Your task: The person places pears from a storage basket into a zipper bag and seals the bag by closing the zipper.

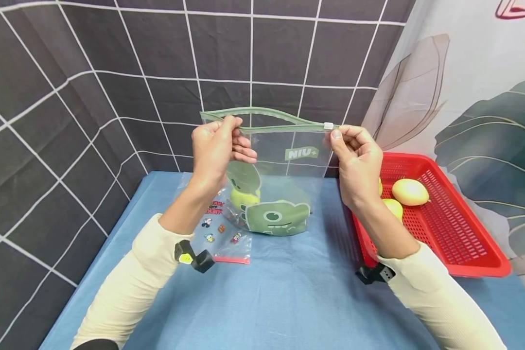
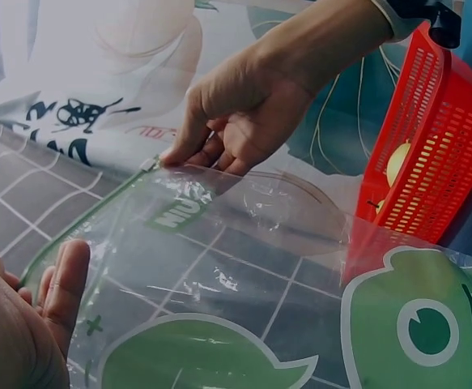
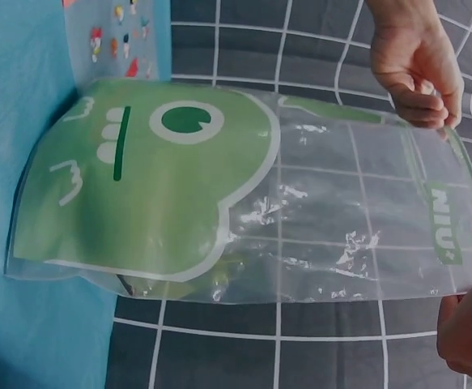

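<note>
A clear zip bag (image 1: 280, 216) with a green cartoon monster print and "NIU+" label stands upright, its base on the blue cloth. My left hand (image 1: 218, 150) pinches its top edge toward the left corner. At the right corner, my right hand (image 1: 358, 163) pinches the rim between thumb and fingers, right beside the white slider (image 1: 328, 126). The green-edged mouth gapes along the left and middle and narrows to the slider. Yellow-green fruit (image 1: 245, 197) shows through the plastic low in the bag, partly hidden by the print.
Behind the bag, a flat clear bag (image 1: 220, 243) with small cartoon figures and a red closing strip lies on the blue cloth (image 1: 262, 301). To the right sits a red perforated basket (image 1: 472, 233) holding several yellow fruits (image 1: 410, 192). A dark tiled-pattern backdrop (image 1: 218, 53) hangs behind.
</note>
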### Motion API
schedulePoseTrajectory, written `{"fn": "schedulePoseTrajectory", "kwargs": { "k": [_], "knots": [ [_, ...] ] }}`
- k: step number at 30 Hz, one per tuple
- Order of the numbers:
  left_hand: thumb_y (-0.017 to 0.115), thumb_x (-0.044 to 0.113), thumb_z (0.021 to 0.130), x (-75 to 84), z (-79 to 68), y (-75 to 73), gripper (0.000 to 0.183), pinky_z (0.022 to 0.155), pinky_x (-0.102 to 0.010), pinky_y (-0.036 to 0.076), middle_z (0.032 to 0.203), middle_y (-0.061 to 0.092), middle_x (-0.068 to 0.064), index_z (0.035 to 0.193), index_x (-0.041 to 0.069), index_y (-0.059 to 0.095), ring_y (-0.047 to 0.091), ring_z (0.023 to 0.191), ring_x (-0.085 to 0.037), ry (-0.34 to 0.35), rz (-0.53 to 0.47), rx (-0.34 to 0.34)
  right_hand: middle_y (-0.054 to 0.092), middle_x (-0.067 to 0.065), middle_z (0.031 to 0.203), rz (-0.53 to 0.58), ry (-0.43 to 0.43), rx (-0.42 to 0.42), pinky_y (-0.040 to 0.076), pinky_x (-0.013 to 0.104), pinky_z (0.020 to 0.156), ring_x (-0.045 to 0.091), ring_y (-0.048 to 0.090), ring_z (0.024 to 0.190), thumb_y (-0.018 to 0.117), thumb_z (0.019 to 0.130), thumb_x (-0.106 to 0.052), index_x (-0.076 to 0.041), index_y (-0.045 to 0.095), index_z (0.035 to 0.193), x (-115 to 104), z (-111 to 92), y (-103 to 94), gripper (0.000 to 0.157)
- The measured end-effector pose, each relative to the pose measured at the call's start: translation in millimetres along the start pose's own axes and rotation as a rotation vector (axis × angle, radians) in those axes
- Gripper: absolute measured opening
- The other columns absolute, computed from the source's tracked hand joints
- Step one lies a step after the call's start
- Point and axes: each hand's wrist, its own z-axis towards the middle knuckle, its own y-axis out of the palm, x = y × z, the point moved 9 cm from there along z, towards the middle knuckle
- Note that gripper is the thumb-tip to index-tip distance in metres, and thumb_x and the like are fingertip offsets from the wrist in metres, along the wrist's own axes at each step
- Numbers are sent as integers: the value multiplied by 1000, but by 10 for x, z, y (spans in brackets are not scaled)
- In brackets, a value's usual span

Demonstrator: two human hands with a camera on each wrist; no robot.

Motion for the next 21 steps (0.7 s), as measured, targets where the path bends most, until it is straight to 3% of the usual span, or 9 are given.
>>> {"fn": "schedulePoseTrajectory", "kwargs": {
  "k": [4,8,10,12,15,17,21],
  "knots": [
    [58,11,96,41,-1,-2,31,47,-47,63,53,64,-9,66,1,57,68,42,-24,31,-8,-5,72,2,87,-27,-40,-22,62,23,87,13,71,81,68,95,4,-11,68,93,-17,-29,22,14],
    [57,9,97,205,-18,66,32,44,-50,61,52,63,-9,68,-2,61,67,41,-26,134,-20,-38,70,1,87,-36,-54,-39,60,23,89,13,69,82,67,96,3,-12,66,95,-6,-57,42,15],
    [58,7,97,345,-49,156,31,41,-50,59,53,63,-9,69,-4,63,67,41,-26,204,-13,-93,70,1,88,-39,-60,-39,60,23,89,14,69,83,66,96,3,-12,66,95,-6,-66,46,15],
    [60,5,96,502,-97,304,27,40,-49,58,55,65,-11,71,-4,65,66,43,-28,270,29,-191,69,1,88,-41,-66,-39,60,23,89,14,68,83,66,97,3,-12,66,96,-13,-72,49,15],
    [64,4,94,712,-195,620,18,46,-46,61,63,68,-12,78,-3,70,69,50,-28,358,213,-390,69,1,89,-51,-71,-39,60,23,90,14,68,83,67,96,3,-12,66,96,-29,-79,48,15],
    [67,5,91,807,-248,845,11,53,-41,64,69,70,-10,82,2,72,70,55,-26,425,390,-505,69,2,89,-53,-77,-39,59,23,89,14,68,84,67,96,3,-12,66,96,-40,-78,46,14],
    [70,11,85,866,-239,1240,4,63,-24,60,73,71,-1,82,12,72,67,63,-10,590,719,-664,69,3,88,-49,-91,-46,59,23,88,15,67,84,68,96,3,-10,66,97,-50,-76,45,14]
  ]
}}
